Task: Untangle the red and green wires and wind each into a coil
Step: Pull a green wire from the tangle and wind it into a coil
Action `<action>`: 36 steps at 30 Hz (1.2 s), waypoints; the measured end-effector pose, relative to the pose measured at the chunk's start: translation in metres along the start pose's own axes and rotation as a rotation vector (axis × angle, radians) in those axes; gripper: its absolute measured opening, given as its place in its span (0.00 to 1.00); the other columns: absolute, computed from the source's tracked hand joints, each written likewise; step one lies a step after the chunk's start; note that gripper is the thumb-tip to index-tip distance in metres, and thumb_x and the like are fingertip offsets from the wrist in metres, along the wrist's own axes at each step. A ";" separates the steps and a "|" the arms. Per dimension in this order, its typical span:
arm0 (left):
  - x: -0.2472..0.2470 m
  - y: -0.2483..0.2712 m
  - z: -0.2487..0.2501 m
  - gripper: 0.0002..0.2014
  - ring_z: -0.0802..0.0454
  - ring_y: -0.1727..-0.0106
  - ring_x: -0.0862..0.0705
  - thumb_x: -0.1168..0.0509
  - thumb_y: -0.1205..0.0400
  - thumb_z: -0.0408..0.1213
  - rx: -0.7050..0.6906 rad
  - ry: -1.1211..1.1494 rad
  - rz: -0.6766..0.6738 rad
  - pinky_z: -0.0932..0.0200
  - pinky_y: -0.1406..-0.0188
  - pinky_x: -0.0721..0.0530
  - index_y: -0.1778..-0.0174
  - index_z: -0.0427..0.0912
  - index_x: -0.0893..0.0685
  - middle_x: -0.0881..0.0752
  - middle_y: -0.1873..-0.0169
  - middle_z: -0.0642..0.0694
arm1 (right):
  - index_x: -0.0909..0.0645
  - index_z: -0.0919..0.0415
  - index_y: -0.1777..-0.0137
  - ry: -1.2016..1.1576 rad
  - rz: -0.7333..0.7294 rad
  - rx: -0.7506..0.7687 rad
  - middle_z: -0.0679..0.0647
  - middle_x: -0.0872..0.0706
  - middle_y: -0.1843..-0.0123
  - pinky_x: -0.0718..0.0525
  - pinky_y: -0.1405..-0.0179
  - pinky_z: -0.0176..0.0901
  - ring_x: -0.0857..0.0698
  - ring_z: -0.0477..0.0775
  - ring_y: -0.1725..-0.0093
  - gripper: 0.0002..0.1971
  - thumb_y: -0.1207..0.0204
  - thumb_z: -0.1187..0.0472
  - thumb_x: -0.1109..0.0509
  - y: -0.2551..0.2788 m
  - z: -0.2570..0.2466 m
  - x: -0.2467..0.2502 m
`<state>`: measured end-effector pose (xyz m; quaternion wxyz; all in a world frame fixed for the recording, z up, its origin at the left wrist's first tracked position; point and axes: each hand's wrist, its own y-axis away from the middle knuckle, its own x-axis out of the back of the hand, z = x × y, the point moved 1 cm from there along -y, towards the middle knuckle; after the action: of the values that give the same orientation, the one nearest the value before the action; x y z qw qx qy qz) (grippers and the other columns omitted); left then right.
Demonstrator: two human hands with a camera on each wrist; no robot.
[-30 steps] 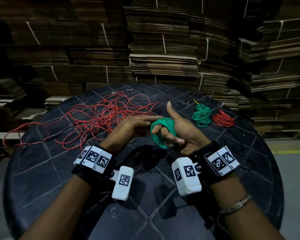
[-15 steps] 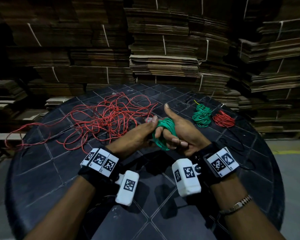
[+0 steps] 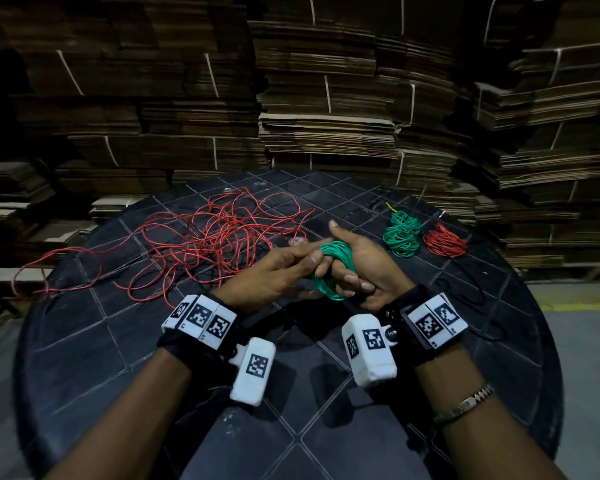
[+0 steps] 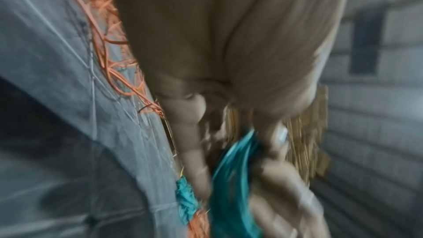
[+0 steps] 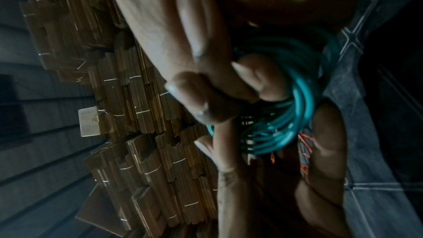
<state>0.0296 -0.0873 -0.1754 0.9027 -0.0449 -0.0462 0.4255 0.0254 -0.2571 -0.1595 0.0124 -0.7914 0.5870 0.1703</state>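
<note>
Here the right hand (image 3: 361, 268) has its fingers curled through the green coil (image 3: 335, 268), above mid-table; the left hand (image 3: 274, 271), fingers extended, touches it. Loose red wire (image 3: 205, 244) sprawls left, trailing past the table (image 3: 84, 358) rim.

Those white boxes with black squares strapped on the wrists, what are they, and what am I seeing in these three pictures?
They are small cameras, one on each wrist; no robot here, just a person. The wide picture comes from a head camera looking down at a round dark table. The two blurry close-ups look along each hand.

The right hand has a green coil looped round its fingers. The left hand touches the coil; how, I cannot tell.

On the table lie a loose red wire tangle on the left and, on the far right, a small green bundle and a red bundle.
</note>
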 end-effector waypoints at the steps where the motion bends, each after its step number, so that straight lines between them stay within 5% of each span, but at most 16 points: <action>1: 0.002 0.000 -0.002 0.20 0.48 0.28 0.15 0.45 0.06 0.40 0.005 -0.003 -0.009 0.46 0.31 0.13 0.17 0.45 0.24 0.14 0.29 0.39 | 0.16 0.72 0.63 0.004 0.005 -0.015 0.55 0.30 0.87 0.42 0.93 0.28 0.43 0.43 0.94 0.37 0.10 0.39 0.48 -0.001 0.001 0.000; 7: 0.005 -0.001 -0.001 0.16 0.48 0.38 0.11 0.38 0.08 0.38 -0.064 -0.014 0.101 0.46 0.41 0.12 0.26 0.44 0.15 0.09 0.38 0.41 | 0.19 0.73 0.52 -0.100 0.019 -0.074 0.57 0.23 0.81 0.38 0.95 0.29 0.33 0.43 0.92 0.35 0.13 0.35 0.44 -0.009 0.003 -0.004; 10: 0.006 -0.002 -0.002 0.16 0.50 0.40 0.09 0.33 0.11 0.32 -0.087 0.047 0.173 0.51 0.48 0.08 0.27 0.38 0.14 0.08 0.38 0.40 | 0.19 0.66 0.61 -0.068 0.216 -0.011 0.58 0.22 0.74 0.35 0.94 0.29 0.28 0.42 0.87 0.30 0.17 0.35 0.35 -0.015 0.006 0.000; 14: 0.002 -0.005 -0.005 0.16 0.48 0.41 0.08 0.31 0.14 0.28 -0.110 0.066 0.201 0.47 0.49 0.06 0.30 0.35 0.13 0.08 0.38 0.38 | 0.18 0.64 0.62 -0.008 0.400 0.117 0.57 0.22 0.78 0.34 0.89 0.29 0.31 0.43 0.86 0.26 0.20 0.39 0.28 -0.013 0.009 0.008; 16: 0.005 -0.005 -0.007 0.15 0.50 0.41 0.08 0.31 0.13 0.28 -0.110 0.063 0.228 0.52 0.54 0.06 0.30 0.34 0.13 0.08 0.40 0.40 | 0.18 0.67 0.59 -0.005 0.382 0.132 0.58 0.21 0.77 0.31 0.88 0.31 0.28 0.45 0.85 0.25 0.18 0.42 0.29 -0.014 0.009 0.003; 20: 0.012 -0.009 -0.009 0.13 0.51 0.46 0.07 0.31 0.13 0.29 -0.071 0.105 0.317 0.54 0.57 0.07 0.33 0.34 0.12 0.06 0.45 0.42 | 0.23 0.75 0.37 -0.032 0.341 0.219 0.62 0.14 0.67 0.16 0.80 0.40 0.16 0.52 0.77 0.26 0.15 0.48 0.30 -0.014 0.009 -0.001; 23: 0.018 -0.008 -0.010 0.12 0.51 0.49 0.07 0.32 0.13 0.27 -0.060 0.119 0.430 0.55 0.60 0.07 0.34 0.33 0.11 0.06 0.47 0.41 | 0.21 0.64 0.36 0.055 0.265 0.233 0.60 0.08 0.56 0.11 0.71 0.44 0.08 0.54 0.65 0.20 0.16 0.48 0.30 -0.010 0.004 0.001; 26: 0.023 -0.009 -0.014 0.12 0.50 0.50 0.07 0.32 0.13 0.28 -0.049 0.057 0.501 0.59 0.64 0.08 0.35 0.34 0.11 0.06 0.48 0.40 | 0.20 0.47 0.35 0.408 0.144 0.183 0.52 0.08 0.44 0.10 0.57 0.43 0.07 0.46 0.51 0.13 0.17 0.49 0.28 -0.005 0.005 -0.004; 28: 0.024 -0.009 -0.015 0.12 0.51 0.51 0.07 0.31 0.13 0.28 -0.036 0.026 0.513 0.60 0.65 0.09 0.35 0.34 0.11 0.06 0.47 0.40 | 0.23 0.45 0.31 0.651 0.140 0.165 0.53 0.11 0.39 0.09 0.51 0.49 0.09 0.48 0.46 0.16 0.17 0.46 0.29 -0.006 0.014 -0.008; 31: 0.024 -0.010 -0.012 0.13 0.56 0.53 0.07 0.31 0.14 0.28 0.000 0.048 0.467 0.61 0.64 0.09 0.33 0.32 0.12 0.07 0.44 0.40 | 0.23 0.50 0.32 0.778 0.255 0.200 0.58 0.13 0.43 0.06 0.55 0.58 0.07 0.58 0.52 0.15 0.13 0.47 0.37 -0.012 0.021 -0.008; 34: 0.028 -0.009 -0.009 0.15 0.55 0.50 0.07 0.30 0.14 0.30 0.019 0.079 0.376 0.60 0.58 0.08 0.32 0.33 0.12 0.07 0.43 0.40 | 0.23 0.60 0.33 0.585 0.284 0.185 0.60 0.18 0.51 0.08 0.65 0.45 0.10 0.57 0.58 0.11 0.09 0.59 0.42 -0.010 0.019 -0.010; 36: 0.029 -0.008 -0.010 0.15 0.56 0.53 0.07 0.31 0.13 0.32 0.060 0.086 0.307 0.60 0.55 0.09 0.30 0.35 0.13 0.06 0.47 0.43 | 0.22 0.57 0.35 0.580 0.273 0.187 0.56 0.20 0.53 0.08 0.64 0.45 0.10 0.54 0.59 0.09 0.08 0.60 0.42 -0.007 0.016 -0.013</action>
<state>0.0550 -0.0702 -0.1832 0.8292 -0.0425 0.0126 0.5572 0.0245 -0.2400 -0.1720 -0.1058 -0.7165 0.6796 -0.1165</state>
